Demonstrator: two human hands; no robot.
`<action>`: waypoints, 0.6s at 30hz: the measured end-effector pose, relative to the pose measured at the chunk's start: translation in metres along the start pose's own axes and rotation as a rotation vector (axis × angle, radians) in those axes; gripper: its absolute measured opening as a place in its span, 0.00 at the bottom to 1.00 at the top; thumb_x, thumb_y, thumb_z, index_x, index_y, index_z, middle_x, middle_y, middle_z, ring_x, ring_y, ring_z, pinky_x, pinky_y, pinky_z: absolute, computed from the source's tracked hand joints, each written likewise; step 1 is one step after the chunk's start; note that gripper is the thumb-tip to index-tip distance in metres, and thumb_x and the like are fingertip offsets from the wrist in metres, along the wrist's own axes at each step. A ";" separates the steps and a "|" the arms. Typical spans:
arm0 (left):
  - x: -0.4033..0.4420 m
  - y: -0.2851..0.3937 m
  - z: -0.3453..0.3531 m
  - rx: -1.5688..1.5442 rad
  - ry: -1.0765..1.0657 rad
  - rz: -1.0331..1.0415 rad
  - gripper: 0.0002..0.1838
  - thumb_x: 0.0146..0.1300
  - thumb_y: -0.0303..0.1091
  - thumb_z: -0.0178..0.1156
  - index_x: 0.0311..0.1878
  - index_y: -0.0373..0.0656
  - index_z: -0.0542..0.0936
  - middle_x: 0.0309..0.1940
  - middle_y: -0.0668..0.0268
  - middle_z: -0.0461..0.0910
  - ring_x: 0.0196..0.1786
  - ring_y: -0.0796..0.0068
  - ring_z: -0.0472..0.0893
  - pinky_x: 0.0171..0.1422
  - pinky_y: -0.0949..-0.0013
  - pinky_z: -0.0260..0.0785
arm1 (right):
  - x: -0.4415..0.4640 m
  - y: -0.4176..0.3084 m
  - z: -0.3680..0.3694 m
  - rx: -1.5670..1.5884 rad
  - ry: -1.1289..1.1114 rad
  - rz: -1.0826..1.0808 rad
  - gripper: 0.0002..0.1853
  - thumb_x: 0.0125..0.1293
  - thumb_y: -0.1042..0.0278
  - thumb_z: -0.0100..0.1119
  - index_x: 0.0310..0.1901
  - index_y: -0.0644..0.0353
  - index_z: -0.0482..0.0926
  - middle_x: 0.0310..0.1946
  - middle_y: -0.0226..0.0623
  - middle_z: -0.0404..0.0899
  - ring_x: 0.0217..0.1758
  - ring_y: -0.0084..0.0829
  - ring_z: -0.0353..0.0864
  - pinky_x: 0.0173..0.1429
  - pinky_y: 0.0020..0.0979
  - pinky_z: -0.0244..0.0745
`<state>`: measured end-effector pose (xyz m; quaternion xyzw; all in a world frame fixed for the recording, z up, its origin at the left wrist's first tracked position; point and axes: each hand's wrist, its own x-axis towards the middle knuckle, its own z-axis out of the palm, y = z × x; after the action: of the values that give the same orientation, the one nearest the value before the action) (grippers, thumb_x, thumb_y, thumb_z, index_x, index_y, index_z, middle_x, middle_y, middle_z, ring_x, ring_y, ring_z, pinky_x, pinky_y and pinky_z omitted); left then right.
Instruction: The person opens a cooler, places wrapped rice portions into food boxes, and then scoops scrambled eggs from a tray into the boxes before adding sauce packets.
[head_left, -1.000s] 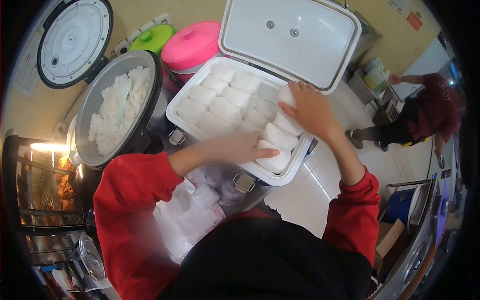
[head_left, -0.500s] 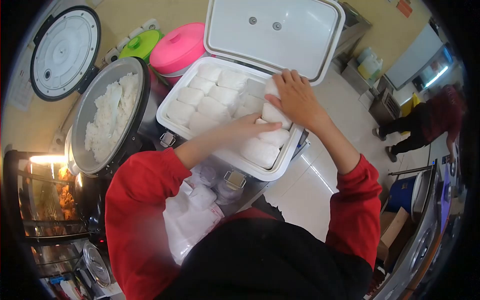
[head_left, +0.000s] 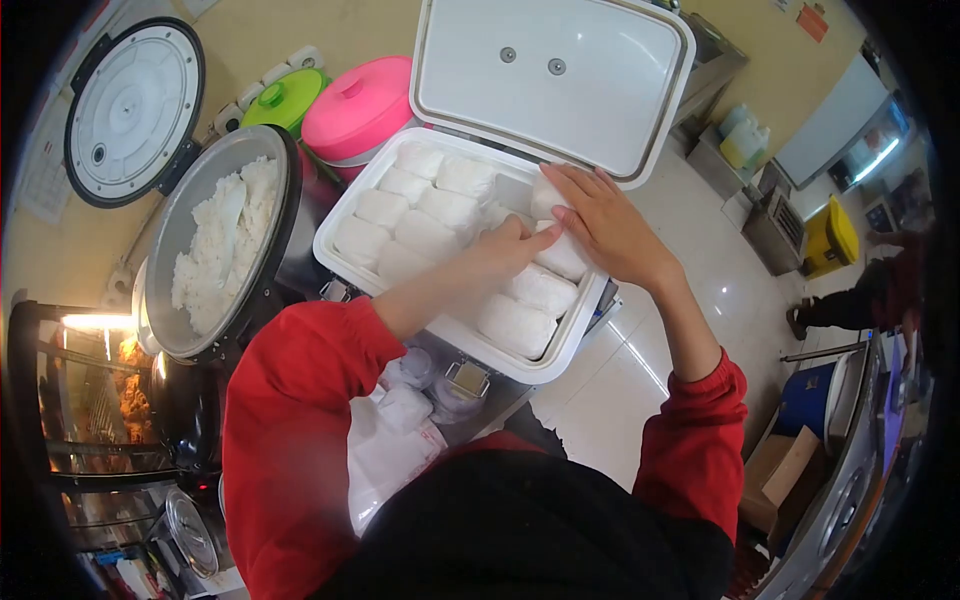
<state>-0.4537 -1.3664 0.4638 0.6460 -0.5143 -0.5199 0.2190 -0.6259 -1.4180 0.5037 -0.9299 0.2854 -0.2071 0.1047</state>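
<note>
A white cooler box (head_left: 335,262) holds several white wrapped bundles (head_left: 425,235) packed in rows. My left hand (head_left: 510,250) reaches in over the middle, its thumb and fingers apart beside the bundles of the right-hand row; its palm side is hidden. My right hand (head_left: 607,225) lies over the back right corner, fingers spread on a wrapped bundle (head_left: 546,197), with its thumb near my left fingertips. Nearer the front right corner lie two more bundles, one of them a rounded block (head_left: 517,326). The box's lid (head_left: 540,95) stands raised behind it.
A cooker (head_left: 285,215) of rice with a scoop stands left, its lid (head_left: 135,112) raised. Green (head_left: 285,98) and pink (head_left: 360,105) lidded tubs stand behind. White plastic bags (head_left: 390,440) lie in front. At far right are a yellow bin (head_left: 830,238) and a co-worker, partly visible.
My left hand has moved back along the right-hand row from the front bundle towards my right hand. My right hand stays near the back right corner. The co-worker has moved towards the right edge.
</note>
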 end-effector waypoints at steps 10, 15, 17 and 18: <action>0.020 -0.017 -0.007 0.053 -0.142 0.133 0.36 0.65 0.61 0.41 0.56 0.31 0.63 0.42 0.53 0.72 0.47 0.67 0.71 0.52 0.69 0.63 | -0.016 -0.017 0.009 -0.157 0.012 0.094 0.23 0.68 0.64 0.42 0.63 0.60 0.61 0.62 0.42 0.63 0.67 0.39 0.58 0.70 0.44 0.48; 0.013 -0.012 -0.011 0.138 -0.119 0.148 0.33 0.67 0.56 0.42 0.59 0.32 0.60 0.47 0.53 0.69 0.50 0.66 0.70 0.54 0.68 0.63 | -0.017 -0.016 0.005 -0.256 0.024 0.017 0.23 0.66 0.65 0.44 0.63 0.61 0.61 0.61 0.44 0.64 0.65 0.41 0.60 0.69 0.42 0.51; -0.006 0.007 -0.005 0.334 0.095 0.230 0.30 0.67 0.51 0.46 0.60 0.33 0.59 0.51 0.53 0.67 0.54 0.67 0.69 0.57 0.68 0.62 | -0.011 -0.013 -0.003 -0.048 0.030 0.039 0.23 0.65 0.66 0.47 0.61 0.62 0.63 0.56 0.46 0.67 0.62 0.43 0.63 0.66 0.40 0.55; -0.002 0.007 -0.005 0.108 0.065 0.302 0.29 0.66 0.48 0.48 0.60 0.33 0.59 0.52 0.53 0.66 0.55 0.67 0.68 0.58 0.68 0.61 | -0.009 -0.013 -0.006 0.061 0.035 0.053 0.23 0.64 0.66 0.48 0.60 0.63 0.64 0.54 0.47 0.69 0.60 0.44 0.64 0.65 0.39 0.58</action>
<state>-0.4525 -1.3687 0.4722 0.5886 -0.6254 -0.4316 0.2760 -0.6293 -1.4032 0.5105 -0.9146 0.3052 -0.2292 0.1336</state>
